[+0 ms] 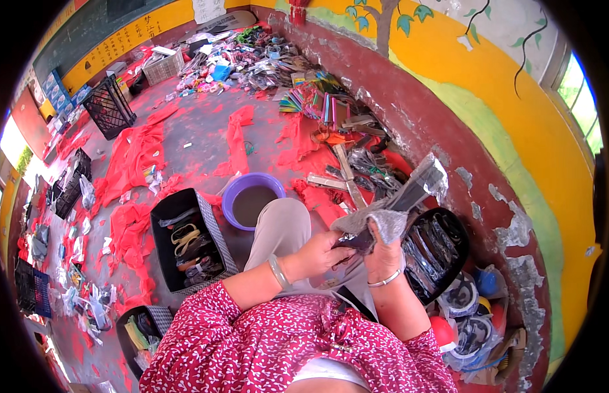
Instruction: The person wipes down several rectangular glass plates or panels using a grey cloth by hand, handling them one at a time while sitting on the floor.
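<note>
Both of my hands are raised over my lap. My right hand (384, 259) is closed around a grey cloth (388, 224) and a long, dark item in shiny clear plastic (417, 188), which sticks out toward the wall; its kind I cannot make out. The fingers of my left hand (317, 254) pinch the dark near end of that item, below the cloth. Just to the right sits a black oval container (463, 252) with several dark, plastic-wrapped items. Beyond my knee is a purple basin (229, 200) of murky water.
A dark patterned box (216, 239) with straps stands left of my leg, a second box (162, 314) nearer. Bagged wheel-like things (471, 334) lie right, by the peeling wall (442, 147). Red cloth strips (131, 157) cover the floor; a heap of goods (252, 62) lies farther off.
</note>
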`<action>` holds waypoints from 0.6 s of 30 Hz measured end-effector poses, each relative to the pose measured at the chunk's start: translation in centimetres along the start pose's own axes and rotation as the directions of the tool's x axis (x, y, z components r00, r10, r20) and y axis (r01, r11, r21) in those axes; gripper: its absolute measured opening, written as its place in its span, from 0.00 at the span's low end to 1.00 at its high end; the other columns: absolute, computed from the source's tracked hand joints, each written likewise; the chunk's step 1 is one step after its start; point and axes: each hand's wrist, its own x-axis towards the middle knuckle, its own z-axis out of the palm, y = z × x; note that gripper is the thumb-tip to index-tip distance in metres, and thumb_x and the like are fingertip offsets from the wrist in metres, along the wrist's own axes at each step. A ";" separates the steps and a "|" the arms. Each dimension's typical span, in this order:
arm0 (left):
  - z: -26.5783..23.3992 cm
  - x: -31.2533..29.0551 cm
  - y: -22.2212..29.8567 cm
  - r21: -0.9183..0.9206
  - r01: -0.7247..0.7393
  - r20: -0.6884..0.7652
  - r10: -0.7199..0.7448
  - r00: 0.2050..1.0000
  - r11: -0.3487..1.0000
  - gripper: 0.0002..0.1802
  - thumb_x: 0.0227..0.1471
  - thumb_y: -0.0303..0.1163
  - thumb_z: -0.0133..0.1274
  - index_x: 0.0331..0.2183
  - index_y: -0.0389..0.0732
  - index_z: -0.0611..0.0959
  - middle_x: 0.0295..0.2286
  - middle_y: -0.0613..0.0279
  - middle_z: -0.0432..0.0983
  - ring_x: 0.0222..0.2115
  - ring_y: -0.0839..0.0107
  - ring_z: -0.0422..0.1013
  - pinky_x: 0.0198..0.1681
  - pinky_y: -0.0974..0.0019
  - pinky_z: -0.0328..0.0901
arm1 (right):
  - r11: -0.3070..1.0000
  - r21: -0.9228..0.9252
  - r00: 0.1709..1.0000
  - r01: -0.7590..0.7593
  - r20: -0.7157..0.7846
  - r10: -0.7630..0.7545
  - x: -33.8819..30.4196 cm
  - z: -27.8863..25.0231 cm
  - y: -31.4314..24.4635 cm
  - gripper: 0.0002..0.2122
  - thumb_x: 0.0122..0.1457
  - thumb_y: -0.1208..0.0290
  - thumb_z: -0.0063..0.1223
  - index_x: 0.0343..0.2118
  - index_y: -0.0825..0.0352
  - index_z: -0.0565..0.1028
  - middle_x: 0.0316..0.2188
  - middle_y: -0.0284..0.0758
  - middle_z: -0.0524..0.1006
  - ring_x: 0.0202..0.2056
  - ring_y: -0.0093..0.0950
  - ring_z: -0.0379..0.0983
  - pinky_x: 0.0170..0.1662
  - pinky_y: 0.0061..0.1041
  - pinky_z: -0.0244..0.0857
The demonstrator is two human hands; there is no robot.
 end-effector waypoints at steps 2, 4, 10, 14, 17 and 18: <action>0.0 0.1 1.3 -0.051 0.096 0.020 -0.096 0.995 0.994 0.09 0.51 0.27 0.47 0.36 0.36 0.74 0.22 0.69 0.71 0.19 0.83 0.64 0.21 0.76 0.61 | 0.999 -0.039 1.000 -0.005 0.023 0.006 -0.1 -0.5 0.5 0.11 0.46 0.80 0.55 0.34 0.65 0.71 0.31 0.31 0.73 0.33 0.24 0.71 0.37 0.22 0.67; -0.1 0.1 1.4 -0.076 0.117 0.004 -0.117 0.993 0.990 0.09 0.51 0.27 0.46 0.36 0.36 0.74 0.22 0.68 0.71 0.20 0.83 0.65 0.21 0.76 0.61 | 0.986 -0.087 0.985 -0.143 0.081 0.150 -0.6 -0.2 0.7 0.11 0.46 0.77 0.56 0.34 0.65 0.71 0.30 0.31 0.73 0.32 0.23 0.71 0.36 0.22 0.67; -1.0 0.6 1.1 0.032 0.081 -0.074 -0.079 0.994 0.996 0.13 0.49 0.30 0.51 0.37 0.34 0.73 0.25 0.65 0.72 0.24 0.81 0.67 0.26 0.74 0.64 | 0.972 -0.116 0.961 -0.205 0.163 0.222 -1.1 0.0 2.2 0.15 0.45 0.69 0.58 0.37 0.65 0.69 0.31 0.31 0.73 0.33 0.22 0.70 0.35 0.20 0.67; -1.5 0.9 1.5 0.165 -0.207 0.070 0.198 0.978 0.964 0.20 0.48 0.36 0.54 0.40 0.34 0.72 0.29 0.63 0.73 0.29 0.76 0.69 0.34 0.69 0.65 | 0.990 -0.132 0.984 -0.047 0.165 0.068 0.4 -0.7 1.8 0.14 0.47 0.70 0.56 0.37 0.65 0.68 0.30 0.31 0.73 0.32 0.22 0.70 0.35 0.21 0.67; -3.8 0.9 2.5 0.365 0.112 -0.045 -0.102 0.994 0.924 0.23 0.49 0.38 0.53 0.43 0.34 0.70 0.33 0.62 0.73 0.32 0.78 0.68 0.36 0.71 0.64 | 0.995 -0.053 0.993 -0.089 0.077 0.093 1.7 -2.3 -0.4 0.17 0.43 0.76 0.56 0.38 0.65 0.68 0.30 0.32 0.73 0.32 0.26 0.71 0.36 0.26 0.69; -5.0 1.4 3.0 0.219 0.154 -0.018 -0.154 0.988 0.964 0.24 0.49 0.39 0.52 0.44 0.34 0.69 0.37 0.61 0.72 0.36 0.78 0.67 0.40 0.72 0.62 | 0.996 -0.056 0.994 -0.065 0.080 0.070 2.1 -3.5 -1.0 0.17 0.43 0.76 0.55 0.38 0.65 0.68 0.30 0.32 0.73 0.33 0.27 0.72 0.35 0.25 0.69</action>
